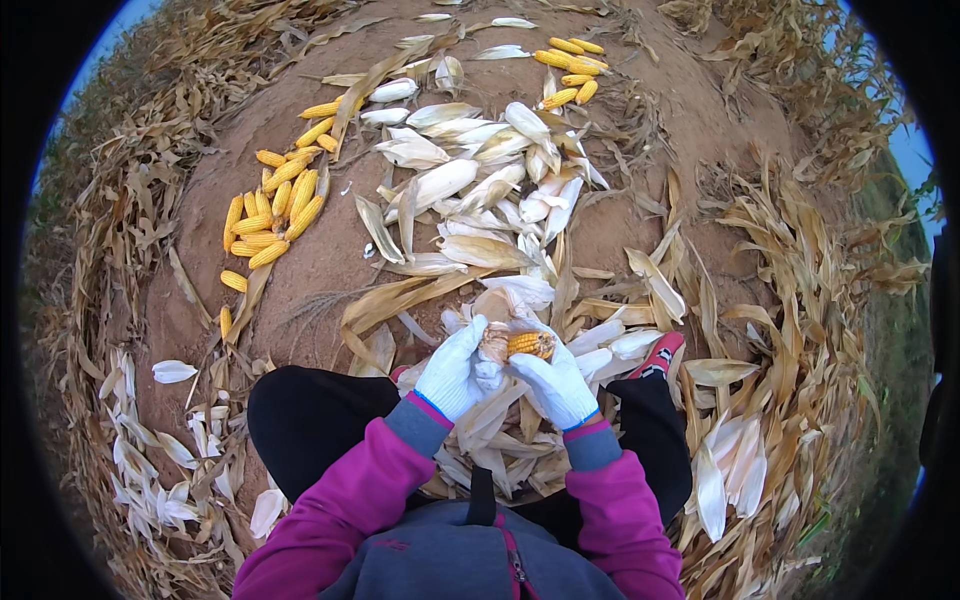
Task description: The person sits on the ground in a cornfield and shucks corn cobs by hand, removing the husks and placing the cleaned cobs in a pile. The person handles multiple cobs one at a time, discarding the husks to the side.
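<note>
Both my hands wear white knitted gloves and meet in front of my lap. My left hand (459,373) grips the peeled-back husk (495,341) of a corn cob. The fingers of my right hand (555,375) close on the cob (531,344), whose yellow kernels show between the hands. Pale loose husks (491,420) lie below and around my hands. Ahead of them is a heap of ears in dry husks (450,184). Husked yellow cobs (281,199) form a pile on the left, and a smaller group of husked cobs (574,64) lies farther off, right of the heap.
My legs in black trousers (315,424) are bent on both sides, with a red shoe (661,355) at the right. Dry corn stalks and leaves (795,300) cover the ground at the right, and more (127,217) line the left. Reddish bare soil (322,300) lies between.
</note>
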`<state>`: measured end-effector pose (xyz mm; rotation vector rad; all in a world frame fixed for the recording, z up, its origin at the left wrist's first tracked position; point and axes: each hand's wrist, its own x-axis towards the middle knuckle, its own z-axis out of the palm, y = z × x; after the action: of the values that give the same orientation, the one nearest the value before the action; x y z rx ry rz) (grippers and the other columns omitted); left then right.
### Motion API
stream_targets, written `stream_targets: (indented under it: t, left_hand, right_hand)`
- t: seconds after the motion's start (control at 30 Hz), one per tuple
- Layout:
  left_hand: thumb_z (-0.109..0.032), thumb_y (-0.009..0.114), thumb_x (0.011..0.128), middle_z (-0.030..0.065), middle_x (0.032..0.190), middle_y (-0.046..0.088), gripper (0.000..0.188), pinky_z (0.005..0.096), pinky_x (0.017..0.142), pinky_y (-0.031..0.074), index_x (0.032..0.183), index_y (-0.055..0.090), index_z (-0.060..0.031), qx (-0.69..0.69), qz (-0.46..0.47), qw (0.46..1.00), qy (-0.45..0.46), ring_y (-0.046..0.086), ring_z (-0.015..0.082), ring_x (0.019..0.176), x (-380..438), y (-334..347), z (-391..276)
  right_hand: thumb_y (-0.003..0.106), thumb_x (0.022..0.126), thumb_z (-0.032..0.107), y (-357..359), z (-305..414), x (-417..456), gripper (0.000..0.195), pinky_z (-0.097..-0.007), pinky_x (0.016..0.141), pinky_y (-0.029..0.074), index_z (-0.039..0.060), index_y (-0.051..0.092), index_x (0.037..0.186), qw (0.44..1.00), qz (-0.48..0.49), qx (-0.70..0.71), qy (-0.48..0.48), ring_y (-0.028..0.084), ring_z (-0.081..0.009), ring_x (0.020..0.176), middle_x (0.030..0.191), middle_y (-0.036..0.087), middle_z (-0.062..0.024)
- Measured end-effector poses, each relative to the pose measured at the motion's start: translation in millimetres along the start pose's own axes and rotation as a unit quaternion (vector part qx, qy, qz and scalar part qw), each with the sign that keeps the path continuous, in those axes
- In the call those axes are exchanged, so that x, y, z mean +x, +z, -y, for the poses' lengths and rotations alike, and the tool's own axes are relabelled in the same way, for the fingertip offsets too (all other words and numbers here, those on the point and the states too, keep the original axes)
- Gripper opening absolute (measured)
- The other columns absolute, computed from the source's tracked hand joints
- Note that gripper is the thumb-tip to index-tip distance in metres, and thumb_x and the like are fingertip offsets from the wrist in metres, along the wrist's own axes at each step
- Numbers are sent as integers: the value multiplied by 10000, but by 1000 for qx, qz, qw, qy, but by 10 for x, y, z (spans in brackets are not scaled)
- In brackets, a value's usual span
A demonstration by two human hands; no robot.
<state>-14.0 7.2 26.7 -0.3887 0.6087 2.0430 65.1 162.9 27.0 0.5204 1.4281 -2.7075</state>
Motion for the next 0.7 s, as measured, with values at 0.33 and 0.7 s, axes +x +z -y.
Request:
stream_targets:
  t: [0.33,0.7]
  left_hand:
    - [-370,647,910,52,894,609,401,282,660,497,1138,593,-44,670,-85,737,20,590,148,739,221,-613,189]
    - [-286,722,865,97,1028,619,524,277,706,551,1273,524,-22,347,107,927,-97,650,177,871,-80,312,36]
  right_hand:
    - [614,948,261,-685,521,68,318,-453,990,460,41,515,1155,931,-116,287,-194,565,-264,1076,1139,585,-150]
    - [648,867,211,3,387,-150,373,-439,1028,433,11,525,1157,988,17,138,-63,556,-277,1111,1143,570,-141]
